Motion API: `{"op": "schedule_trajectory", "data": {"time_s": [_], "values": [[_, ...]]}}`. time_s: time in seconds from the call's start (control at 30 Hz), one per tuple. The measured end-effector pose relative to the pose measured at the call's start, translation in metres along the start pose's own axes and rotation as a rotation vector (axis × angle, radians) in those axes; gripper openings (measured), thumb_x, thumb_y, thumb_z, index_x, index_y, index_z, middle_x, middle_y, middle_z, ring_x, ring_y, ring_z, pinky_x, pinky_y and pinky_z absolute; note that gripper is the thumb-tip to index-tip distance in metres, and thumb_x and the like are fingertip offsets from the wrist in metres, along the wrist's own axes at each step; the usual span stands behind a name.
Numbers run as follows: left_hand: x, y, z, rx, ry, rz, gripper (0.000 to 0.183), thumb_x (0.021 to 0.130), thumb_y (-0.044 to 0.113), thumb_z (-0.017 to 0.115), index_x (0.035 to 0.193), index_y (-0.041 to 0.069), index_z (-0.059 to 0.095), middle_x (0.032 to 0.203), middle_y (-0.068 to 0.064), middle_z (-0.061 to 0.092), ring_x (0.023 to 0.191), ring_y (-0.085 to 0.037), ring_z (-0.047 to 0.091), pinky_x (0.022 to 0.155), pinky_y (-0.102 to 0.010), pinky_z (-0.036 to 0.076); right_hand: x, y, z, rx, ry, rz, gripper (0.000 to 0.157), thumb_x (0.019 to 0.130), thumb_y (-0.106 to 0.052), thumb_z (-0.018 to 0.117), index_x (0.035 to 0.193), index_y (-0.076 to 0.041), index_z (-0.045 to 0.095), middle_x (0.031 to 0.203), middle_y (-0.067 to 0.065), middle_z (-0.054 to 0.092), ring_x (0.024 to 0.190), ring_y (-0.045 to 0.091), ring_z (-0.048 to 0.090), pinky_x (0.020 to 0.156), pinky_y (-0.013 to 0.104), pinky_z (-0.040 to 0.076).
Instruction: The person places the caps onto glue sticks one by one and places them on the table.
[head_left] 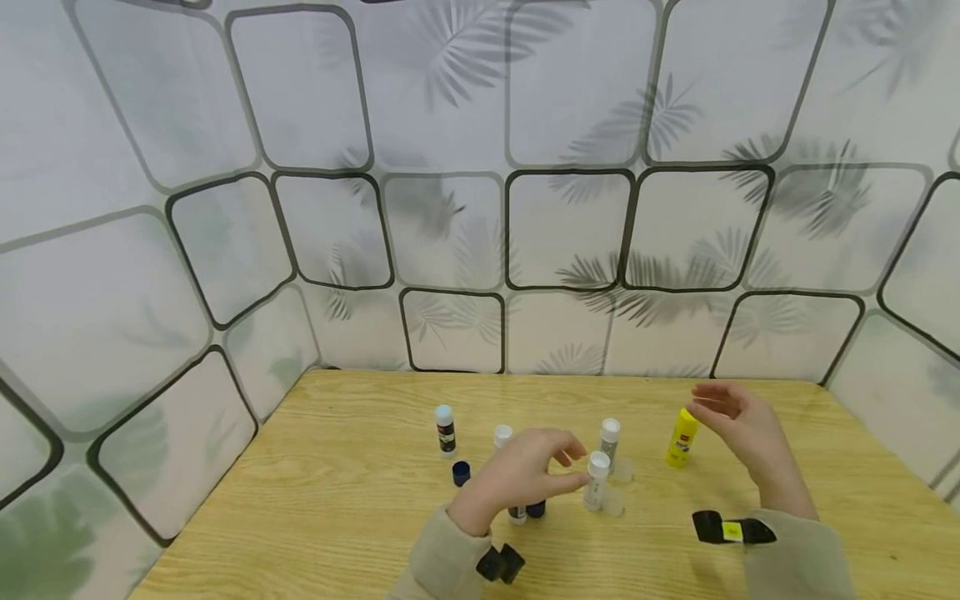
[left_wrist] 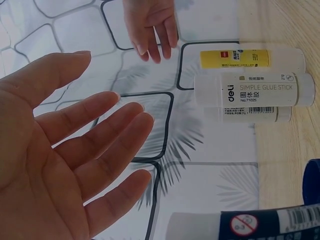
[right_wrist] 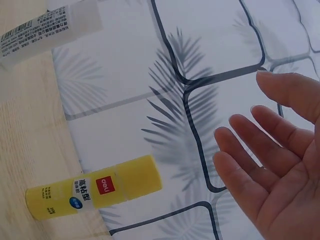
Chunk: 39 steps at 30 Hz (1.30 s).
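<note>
My left hand [head_left: 525,475], its fingers loosely bent and holding nothing, hovers over the middle of the table; its thumb tip overlaps the nearer white glue stick [head_left: 596,482] in the head view. In the left wrist view a gap separates that hand from the Deli glue stick [left_wrist: 260,90]. A second white glue stick [head_left: 609,440] stands just behind. My right hand [head_left: 746,429] is raised by the top of the upright yellow glue stick [head_left: 681,440]. The right wrist view has its bare palm apart from the yellow stick [right_wrist: 95,187]. A glue stick with a white top [head_left: 503,434] is partly hidden behind my left hand.
A dark-labelled glue stick [head_left: 446,433] with a pale blue top stands at the left. Dark blue caps [head_left: 461,473] lie near it and below my left hand. Translucent caps [head_left: 613,502] lie beside the white sticks. A patterned curtain [head_left: 450,233] borders the wooden table [head_left: 337,500].
</note>
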<state>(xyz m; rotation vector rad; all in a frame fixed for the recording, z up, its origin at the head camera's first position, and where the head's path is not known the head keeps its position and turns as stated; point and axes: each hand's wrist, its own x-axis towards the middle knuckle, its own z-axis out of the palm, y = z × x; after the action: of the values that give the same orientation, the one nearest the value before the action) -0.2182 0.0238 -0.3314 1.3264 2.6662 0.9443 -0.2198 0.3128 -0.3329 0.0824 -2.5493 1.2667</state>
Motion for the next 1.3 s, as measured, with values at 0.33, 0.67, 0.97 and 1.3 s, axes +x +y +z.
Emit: {"op": "schedule_trajectory", "data": {"time_s": [0.33,0.67,0.97,1.3], "values": [[0.000,-0.002,0.001,0.015,0.010,0.005,0.025,0.085,0.028,0.060,0.102,0.010,0.061,0.098,0.004,0.060,0.084,-0.002,0.055,0.069,-0.014,0.042,-0.004,-0.008,0.007,-0.119,-0.074,-0.106,0.043,0.086,-0.029,0.059,0.114,0.002,0.050,0.109,0.021,0.054,0.097,0.036,0.052,0.074,0.042,0.046],[-0.002,-0.002,0.003,0.024,0.034,0.011,0.023,0.085,0.026,0.060,0.100,0.009,0.062,0.096,0.003,0.061,0.083,-0.004,0.056,0.070,-0.014,0.042,-0.016,-0.006,0.011,-0.185,-0.118,-0.162,0.039,0.082,-0.023,0.064,0.108,0.004,0.053,0.103,0.020,0.057,0.092,0.034,0.056,0.075,0.042,0.046],[-0.003,-0.001,0.005,0.043,0.086,-0.017,0.022,0.085,0.025,0.061,0.100,0.009,0.062,0.095,0.002,0.061,0.082,-0.004,0.056,0.067,-0.013,0.042,-0.018,-0.004,0.014,-0.207,-0.115,-0.172,0.037,0.082,-0.021,0.064,0.107,0.005,0.054,0.103,0.021,0.057,0.091,0.034,0.056,0.076,0.043,0.045],[0.001,0.001,0.007,0.069,0.163,-0.077,0.020,0.084,0.025,0.061,0.096,0.010,0.062,0.092,0.000,0.062,0.079,-0.005,0.055,0.064,-0.015,0.042,-0.019,-0.004,0.020,-0.204,-0.113,-0.172,0.037,0.082,-0.020,0.064,0.108,0.005,0.053,0.103,0.021,0.056,0.090,0.034,0.056,0.076,0.044,0.045]]}}
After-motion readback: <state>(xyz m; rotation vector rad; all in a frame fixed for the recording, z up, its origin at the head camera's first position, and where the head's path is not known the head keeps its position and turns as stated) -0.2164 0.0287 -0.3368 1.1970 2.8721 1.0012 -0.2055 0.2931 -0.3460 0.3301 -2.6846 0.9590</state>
